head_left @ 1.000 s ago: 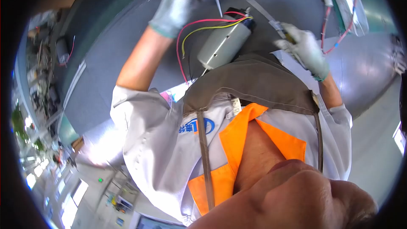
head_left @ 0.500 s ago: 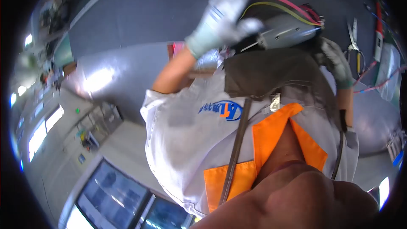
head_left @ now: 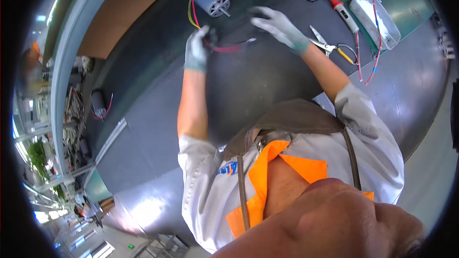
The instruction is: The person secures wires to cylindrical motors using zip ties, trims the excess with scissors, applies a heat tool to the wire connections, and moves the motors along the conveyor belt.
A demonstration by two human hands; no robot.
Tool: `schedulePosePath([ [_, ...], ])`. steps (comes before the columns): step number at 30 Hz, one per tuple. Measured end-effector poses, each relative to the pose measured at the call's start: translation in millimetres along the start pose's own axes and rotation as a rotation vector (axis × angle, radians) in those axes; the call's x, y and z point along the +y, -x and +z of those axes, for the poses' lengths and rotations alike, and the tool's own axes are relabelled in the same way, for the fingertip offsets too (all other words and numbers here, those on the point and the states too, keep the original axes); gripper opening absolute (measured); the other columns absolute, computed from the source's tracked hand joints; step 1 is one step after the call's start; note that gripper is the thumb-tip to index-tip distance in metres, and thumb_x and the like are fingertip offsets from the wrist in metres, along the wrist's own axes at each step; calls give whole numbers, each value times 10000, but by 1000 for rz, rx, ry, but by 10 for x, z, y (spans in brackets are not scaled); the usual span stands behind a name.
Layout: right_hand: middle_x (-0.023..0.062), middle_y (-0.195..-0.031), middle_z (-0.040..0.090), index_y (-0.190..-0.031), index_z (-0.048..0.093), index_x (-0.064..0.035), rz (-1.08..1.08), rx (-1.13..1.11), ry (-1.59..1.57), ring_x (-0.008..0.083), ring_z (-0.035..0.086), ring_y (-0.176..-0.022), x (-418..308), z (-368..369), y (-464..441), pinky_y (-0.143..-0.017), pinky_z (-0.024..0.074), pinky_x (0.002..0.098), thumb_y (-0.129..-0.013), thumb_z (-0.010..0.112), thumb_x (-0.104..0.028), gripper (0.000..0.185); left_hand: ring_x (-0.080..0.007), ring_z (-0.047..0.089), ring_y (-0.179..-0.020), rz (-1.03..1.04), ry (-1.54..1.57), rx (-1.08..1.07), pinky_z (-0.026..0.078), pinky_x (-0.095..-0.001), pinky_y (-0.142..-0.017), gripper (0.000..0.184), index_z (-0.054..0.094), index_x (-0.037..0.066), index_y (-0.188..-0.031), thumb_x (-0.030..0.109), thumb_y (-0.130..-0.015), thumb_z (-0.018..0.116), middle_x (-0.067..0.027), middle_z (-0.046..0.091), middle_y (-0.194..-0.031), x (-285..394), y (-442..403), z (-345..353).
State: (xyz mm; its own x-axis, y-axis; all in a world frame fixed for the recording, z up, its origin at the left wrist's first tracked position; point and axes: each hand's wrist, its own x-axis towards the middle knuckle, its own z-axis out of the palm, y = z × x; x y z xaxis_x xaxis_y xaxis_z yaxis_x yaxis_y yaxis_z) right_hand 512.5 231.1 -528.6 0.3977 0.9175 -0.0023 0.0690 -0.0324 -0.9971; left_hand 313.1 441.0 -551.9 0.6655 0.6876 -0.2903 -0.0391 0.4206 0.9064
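Note:
A grey cylindrical motor (head_left: pixel 209 1) lies on the dark work surface, its shaft pointing right. Red and yellow wires (head_left: pixel 192 12) run from its left end down to my left hand (head_left: pixel 196 51). That gloved hand is closed around the wires, beside a blurred dark piece. From there a red wire (head_left: pixel 228 48) stretches right to a pale tip. My right hand (head_left: pixel 279 27), also gloved, hovers right of the motor shaft with fingers apart and nothing in it. Scissors (head_left: pixel 322 42) with a yellow grip lie near my right wrist.
Right of the scissors are a red-and-white handheld tool (head_left: pixel 337 5) with a cable and a clear plastic box (head_left: pixel 375 19) with white contents. Another motor (head_left: pixel 98 104) lies at the left. A brown cardboard panel (head_left: pixel 119 16) stands at the far left behind a metal frame.
The motor was close against my body and is now farther out on the surface. My left hand has gone from raised to closed on the wires. My right hand has left the motor's side.

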Motion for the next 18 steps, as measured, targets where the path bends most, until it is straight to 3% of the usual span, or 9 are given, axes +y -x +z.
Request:
schedulePosePath([
  [1,69,-1148,637,-1328,560,29,-56,95,-217,138,611,-992,129,-203,122,-896,500,293,-968,664,-311,506,-173,634,-760,57,-39,-89,502,-315,-650,282,589,11,-1185,160,-948,624,-110,658,-939,33,190,-44],
  [3,59,-1056,663,-1293,575,27,-101,437,87,140,641,-911,183,-793,376,-811,525,297,-938,689,-257,469,-182,632,-764,89,79,25,506,-308,-655,249,578,9,-1176,130,-960,609,-94,636,-903,20,617,103],
  [4,36,-927,665,-1224,640,18,-21,611,-197,100,605,-788,61,-985,472,-696,505,247,-924,693,-188,368,-184,631,-765,94,123,8,504,-308,-653,261,570,4,-1190,129,-964,607,-95,633,-903,-33,753,110],
  [5,27,-898,655,-1257,600,7,-79,762,-153,101,583,-715,213,-1336,481,-639,484,246,-924,691,-175,391,-186,630,-766,96,171,-3,503,-308,-652,273,561,-2,-1204,128,-968,605,-96,630,-903,-118,893,125],
  [7,48,-936,673,-1300,530,-36,-135,871,-213,135,656,-758,281,-1913,460,-666,552,283,-918,705,-151,435,-182,625,-750,-45,164,-3,519,-313,-674,361,542,-16,-1292,158,-981,606,-94,630,-914,-277,1123,251],
  [9,76,-1060,672,-1301,540,-59,-143,583,-499,177,684,-915,507,-2425,314,-769,566,322,-964,645,-180,373,-178,639,-747,-90,173,-124,528,-314,-665,356,573,-19,-1250,211,-982,623,-91,639,-923,-374,1228,472],
  [11,59,-985,685,-1216,597,-56,-123,265,-452,160,682,-856,543,-2426,157,-731,555,297,-968,643,-221,301,-187,658,-771,-140,206,-175,545,-323,-671,361,584,-22,-1232,232,-979,631,-97,651,-938,-299,1245,639],
  [14,45,-851,688,-1094,656,-39,190,-19,123,125,667,-749,50,-1462,304,-655,530,259,-960,655,-274,271,-210,692,-822,-179,244,-296,581,-346,-699,378,594,-30,-1215,258,-975,640,-118,671,-968,-151,1156,844],
  [18,61,-880,704,-1148,673,4,311,-423,131,103,639,-682,-6,-287,680,-589,522,250,-959,655,-275,337,-275,718,-853,-109,239,-335,614,-392,-753,393,587,-81,-1181,240,-965,655,-173,678,-995,-1,1128,995],
])
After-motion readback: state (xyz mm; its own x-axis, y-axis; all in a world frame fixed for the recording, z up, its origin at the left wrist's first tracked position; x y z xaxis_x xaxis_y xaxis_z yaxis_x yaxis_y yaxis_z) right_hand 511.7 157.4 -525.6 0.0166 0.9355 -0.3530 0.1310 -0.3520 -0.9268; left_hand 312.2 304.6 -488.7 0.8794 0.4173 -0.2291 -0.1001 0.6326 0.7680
